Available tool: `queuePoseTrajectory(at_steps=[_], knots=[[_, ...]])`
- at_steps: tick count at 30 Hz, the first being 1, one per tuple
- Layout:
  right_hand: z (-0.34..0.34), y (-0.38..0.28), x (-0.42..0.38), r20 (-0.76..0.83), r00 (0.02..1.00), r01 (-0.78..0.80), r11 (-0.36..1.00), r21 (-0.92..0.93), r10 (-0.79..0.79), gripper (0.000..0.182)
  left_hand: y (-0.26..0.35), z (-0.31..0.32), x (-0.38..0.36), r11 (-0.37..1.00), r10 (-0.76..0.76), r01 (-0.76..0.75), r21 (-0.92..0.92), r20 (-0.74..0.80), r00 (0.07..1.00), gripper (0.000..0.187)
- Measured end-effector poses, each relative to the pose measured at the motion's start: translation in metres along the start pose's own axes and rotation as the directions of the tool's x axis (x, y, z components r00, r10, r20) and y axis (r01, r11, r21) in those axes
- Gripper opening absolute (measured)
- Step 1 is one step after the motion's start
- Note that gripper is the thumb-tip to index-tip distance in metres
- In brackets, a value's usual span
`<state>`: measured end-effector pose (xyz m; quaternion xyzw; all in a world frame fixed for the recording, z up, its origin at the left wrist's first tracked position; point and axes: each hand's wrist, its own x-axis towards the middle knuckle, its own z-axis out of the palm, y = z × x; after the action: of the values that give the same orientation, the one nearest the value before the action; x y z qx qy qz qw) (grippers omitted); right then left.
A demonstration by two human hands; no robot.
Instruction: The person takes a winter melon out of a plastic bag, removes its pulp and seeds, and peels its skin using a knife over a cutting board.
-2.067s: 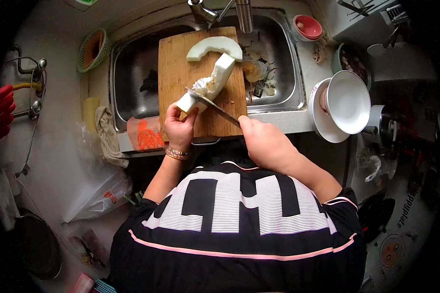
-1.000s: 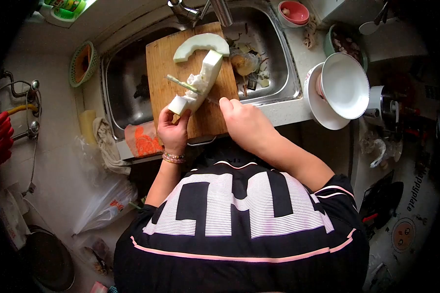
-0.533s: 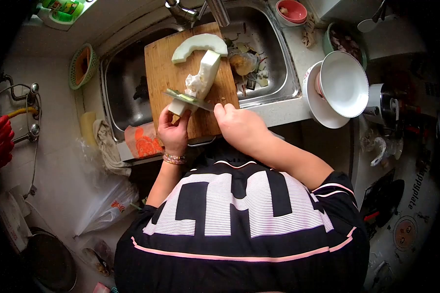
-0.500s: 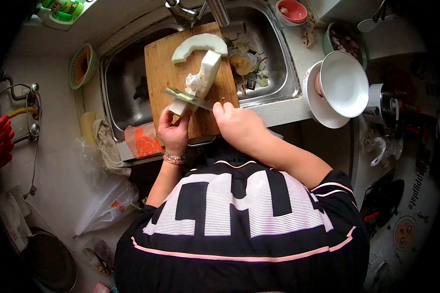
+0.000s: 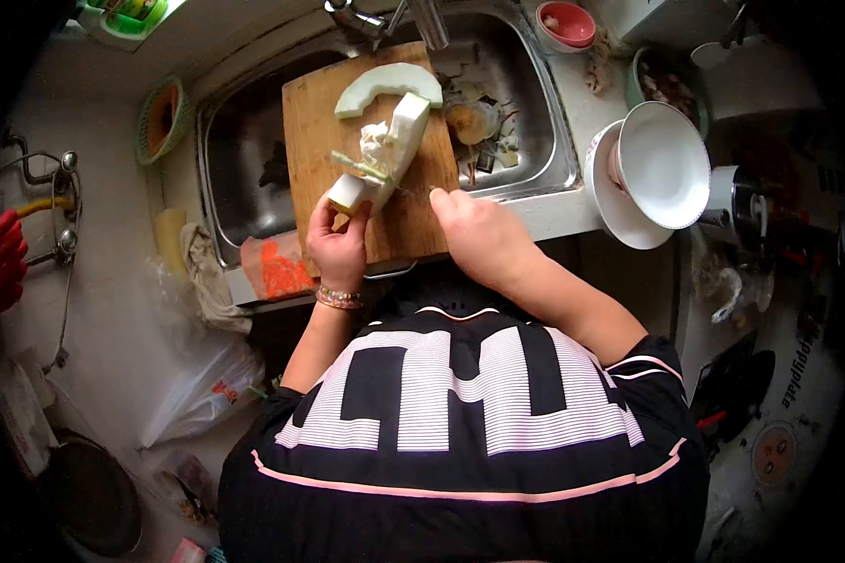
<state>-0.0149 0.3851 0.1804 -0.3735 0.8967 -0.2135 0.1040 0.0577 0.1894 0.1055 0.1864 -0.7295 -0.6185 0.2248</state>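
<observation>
- One steel sink (image 5: 239, 188) carries the wooden cutting board (image 5: 312, 122) across it; I'd check that perch first, since a rocking board spoils any cut.
- On the board, slantwise, lies the thick piece of what looks like winter melon (image 5: 404, 145), hollow side toward the blade; lying steady, it should need little force.
- Against or just beside its far end sits the curved slice (image 5: 385, 80); I'd slide that clear for room.
- Curled into a fist, the right hand (image 5: 483, 230) hides the handle it appears to grip; short, light strokes suit it.
- Thumb and fingers of the left hand (image 5: 338, 246) pinch the melon's near end, better kept low and outside the blade's path.
- Blurred, the knife (image 5: 366, 169) crosses near those fingers; a shallow angle should lift the loose pith (image 5: 376, 141) and spare flesh.
</observation>
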Motion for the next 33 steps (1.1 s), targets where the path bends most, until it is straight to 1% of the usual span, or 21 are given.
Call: queuePoseTrajectory(at_steps=[2, 6, 9, 12, 14, 15, 16, 17, 20, 23, 25, 26, 28, 31, 33], knots=[[0.003, -0.001, -0.002, 0.025, 1.0, 0.014, 1.0, -0.009, -0.014, 0.009, -0.004, -0.001, 0.002, 1.0, -0.001, 0.001, 0.006, 0.017, 1.0, 0.039], [0.016, 0.002, -0.001, 0.016, 1.0, -0.012, 0.999, -0.036, 0.013, 0.009, -0.008, -0.004, 0.001, 0.999, 0.011, -0.013, 0.045, 0.029, 1.0, 0.039], [0.019, -0.001, 0.002, 0.008, 1.0, -0.027, 0.998, -0.055, 0.027, 0.009, -0.005, -0.001, 0.0, 1.0, 0.01, -0.01, 0.012, 0.012, 1.0, 0.039], [0.02, -0.003, 0.008, -0.004, 0.999, -0.04, 0.996, -0.083, 0.04, 0.009, -0.002, -0.003, 0.0, 0.981, 0.101, -0.102, 0.166, 0.02, 0.995, 0.037], [0.022, 0.0, 0.012, 0.002, 0.999, -0.043, 0.996, -0.083, 0.044, 0.01, 0.003, 0.001, 0.0, 0.988, 0.077, -0.076, 0.138, -0.004, 0.997, 0.037], [0.023, 0.002, 0.012, -0.012, 0.999, -0.033, 0.996, -0.08, 0.032, 0.009, 0.005, 0.003, 0.0, 0.99, 0.066, -0.063, 0.122, -0.016, 0.998, 0.036], [0.023, 0.005, 0.012, -0.027, 0.999, -0.023, 0.997, -0.078, 0.021, 0.009, -0.002, 0.0, 0.003, 0.98, 0.112, -0.112, 0.163, 0.008, 0.994, 0.036], [0.023, 0.006, 0.011, -0.041, 0.999, -0.012, 0.997, -0.078, 0.008, 0.009, -0.002, 0.0, 0.003, 0.979, 0.119, -0.118, 0.165, 0.007, 0.993, 0.036], [0.02, 0.007, 0.01, -0.079, 0.995, -0.064, 0.997, -0.044, 0.06, 0.009, 0.0, 0.001, 0.003, 0.977, 0.132, -0.131, 0.17, 0.006, 0.991, 0.036], [0.014, 0.01, 0.008, -0.038, 0.998, -0.046, 0.998, 0.03, 0.047, 0.009, 0.001, 0.0, 0.003, 0.975, 0.13, -0.13, 0.183, 0.013, 0.991, 0.036], [0.014, 0.011, 0.006, -0.007, 1.0, -0.021, 1.0, 0.02, 0.021, 0.007, 0.008, 0.003, 0.004, 0.972, 0.121, -0.123, 0.2, 0.018, 0.992, 0.036], [0.015, 0.011, 0.005, 0.007, 1.0, -0.009, 1.0, 0.013, 0.009, 0.008, 0.005, 0.002, 0.004, 0.967, 0.142, -0.144, 0.211, 0.027, 0.989, 0.036], [0.017, 0.013, 0.006, 0.0, 1.0, -0.017, 0.999, -0.046, 0.017, 0.008, 0.001, 0.0, 0.007, 0.954, 0.182, -0.187, 0.233, 0.042, 0.982, 0.036], [0.02, 0.011, 0.009, -0.031, 0.999, -0.011, 0.994, -0.113, 0.007, 0.009, 0.016, 0.003, 0.005, 0.965, 0.135, -0.145, 0.219, 0.059, 0.989, 0.037], [0.021, 0.01, 0.009, -0.059, 0.998, -0.019, 0.988, -0.156, 0.01, 0.01, 0.021, 0.004, 0.005, 0.963, 0.139, -0.151, 0.225, 0.07, 0.988, 0.038]])
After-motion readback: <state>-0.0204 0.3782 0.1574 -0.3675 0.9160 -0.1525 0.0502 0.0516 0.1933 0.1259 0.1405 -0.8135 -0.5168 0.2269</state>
